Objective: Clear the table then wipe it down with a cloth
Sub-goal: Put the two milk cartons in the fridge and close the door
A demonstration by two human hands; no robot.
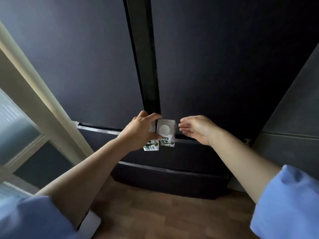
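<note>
Head view: left hand grips two milk cartons, right hand relaxed, holding nothing, beside them.

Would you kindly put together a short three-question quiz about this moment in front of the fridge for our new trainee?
1. True or false: the left hand holds two milk cartons.
2. Multiple choice: the right hand is A) pulling a drawer, B) open beside the cartons, C) holding a cloth.
3. Short answer: what colour are the person's sleeves?

Key: 1 true; 2 B; 3 blue.
</note>
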